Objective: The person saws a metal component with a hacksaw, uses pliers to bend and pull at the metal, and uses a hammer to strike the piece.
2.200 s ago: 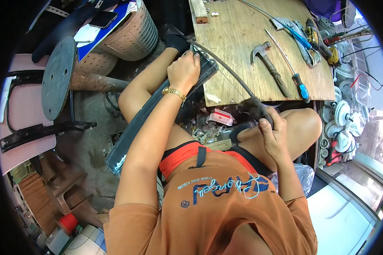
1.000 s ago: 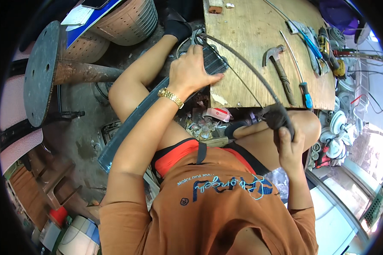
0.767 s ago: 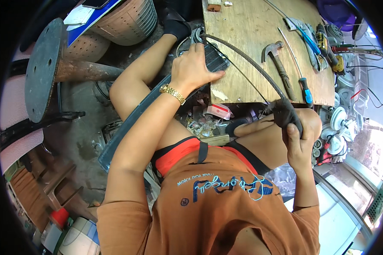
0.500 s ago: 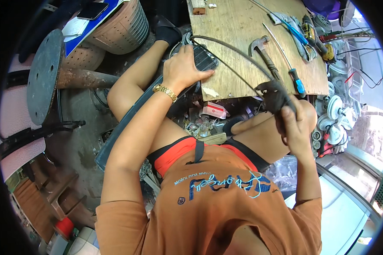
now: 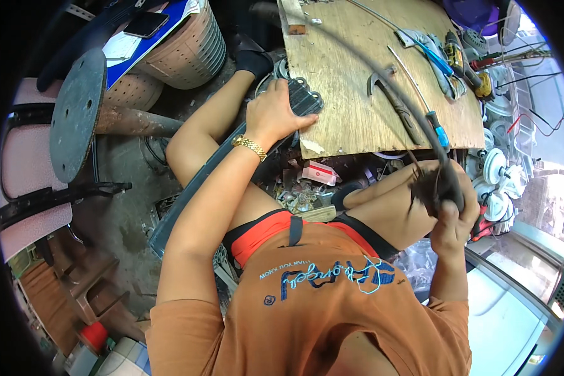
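A long, dark, flat-sided rectangular bar (image 5: 303, 99) lies diagonally across the left thigh, from near left to the far middle, its far end at the left edge of the pale plywood worktop (image 5: 338, 122); whether the two touch cannot be told. The left hand (image 5: 270, 114) holds the bar from above near that far end, fingers across the top and thumb stretched toward the right edge. To the right, beside the knee, the right hand (image 5: 455, 224) is clenched around the dark, thick grip (image 5: 450, 188) of a slender, dark, bow-shaped tool, whose curved frame (image 5: 427, 127) arches over the worktop toward the far left and blurs at its tip. The bar is probably stiff and moderately heavy, its smooth faces likely somewhat slippery; its length suggests steadying near the end in use, with the thigh as support. The tool is probably light and springy along its thin frame, best held by the grip alone; the frayed-looking dark material around the grip may be soft. Lettering is limited: the brown cloth shirt (image 5: 332, 323) carries stitched script in light blue over dark blue block characters, with a small curved line of text beside them; the small red-and-white carton (image 5: 320, 173) on the littered floor bears print too small to read.
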Motion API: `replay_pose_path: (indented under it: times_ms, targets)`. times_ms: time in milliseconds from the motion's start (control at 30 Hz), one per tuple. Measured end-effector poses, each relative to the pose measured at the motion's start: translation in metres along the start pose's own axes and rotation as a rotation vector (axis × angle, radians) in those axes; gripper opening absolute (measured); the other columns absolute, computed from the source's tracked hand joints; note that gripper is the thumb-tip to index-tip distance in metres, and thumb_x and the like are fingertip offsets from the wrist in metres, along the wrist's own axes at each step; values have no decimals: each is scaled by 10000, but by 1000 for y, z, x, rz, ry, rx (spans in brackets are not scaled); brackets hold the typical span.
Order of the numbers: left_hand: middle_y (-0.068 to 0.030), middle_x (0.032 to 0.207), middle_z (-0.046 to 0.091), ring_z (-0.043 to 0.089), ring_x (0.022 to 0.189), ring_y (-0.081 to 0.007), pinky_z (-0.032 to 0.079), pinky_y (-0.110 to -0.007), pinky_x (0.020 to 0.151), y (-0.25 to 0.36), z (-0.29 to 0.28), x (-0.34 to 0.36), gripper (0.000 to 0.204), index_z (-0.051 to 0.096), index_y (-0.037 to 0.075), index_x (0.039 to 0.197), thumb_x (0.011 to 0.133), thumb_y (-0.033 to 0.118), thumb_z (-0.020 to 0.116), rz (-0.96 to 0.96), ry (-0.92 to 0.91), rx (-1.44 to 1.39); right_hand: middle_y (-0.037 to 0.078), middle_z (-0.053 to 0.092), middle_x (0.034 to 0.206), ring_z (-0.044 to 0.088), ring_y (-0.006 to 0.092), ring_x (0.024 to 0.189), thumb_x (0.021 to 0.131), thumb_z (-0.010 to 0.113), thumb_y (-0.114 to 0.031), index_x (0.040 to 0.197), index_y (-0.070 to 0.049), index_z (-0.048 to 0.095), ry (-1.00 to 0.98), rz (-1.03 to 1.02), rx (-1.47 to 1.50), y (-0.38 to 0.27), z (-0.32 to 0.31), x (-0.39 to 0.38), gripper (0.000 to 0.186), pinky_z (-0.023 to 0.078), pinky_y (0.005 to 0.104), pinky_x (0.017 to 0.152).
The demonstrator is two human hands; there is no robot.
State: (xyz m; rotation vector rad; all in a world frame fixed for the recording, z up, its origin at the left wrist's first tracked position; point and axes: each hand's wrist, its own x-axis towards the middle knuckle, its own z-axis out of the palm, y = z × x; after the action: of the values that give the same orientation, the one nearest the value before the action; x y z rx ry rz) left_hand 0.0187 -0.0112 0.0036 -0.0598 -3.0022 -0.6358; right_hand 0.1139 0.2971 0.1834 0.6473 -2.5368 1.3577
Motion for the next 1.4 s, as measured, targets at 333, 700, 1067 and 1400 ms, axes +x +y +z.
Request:
replay_pose_path:
  times_ms: [333,700,1067,1400]
  targets:
    - [-178,1148,696,721,1022,-369,589,-484,838,2,3,4,918,600,1,1190,643,692,859,-15,10,-22,-44,489,703,433,40,601,1093,589,-391,1007,-42,601,-84,436,578,99,142,48,360,346,229,525]
    - [-204,1207,657,719,1032,-368,592,-461,841,3,-1,3,908,596,-26,1187,666,673,853,-21,-28,-15,12,518,697,468,84,671,1082,606,-393,1001,-22,626,-132,376,391,110,164,63,380,416,295,595]
    - [-206,1224,651,716,1045,-372,585,-464,864,5,-3,5,937,590,-27,1203,657,688,852,-35,-47,-16,31,564,723,509,100,697,1078,613,-381,1023,-14,634,-129,351,363,111,167,76,371,451,308,629]
    - [-197,1163,673,723,1027,-368,593,-453,853,1,2,4,896,593,-22,1175,658,658,862,-14,-32,-29,100,595,732,535,149,686,1065,619,-377,1048,-16,658,-192,349,244,106,159,67,363,477,340,652]
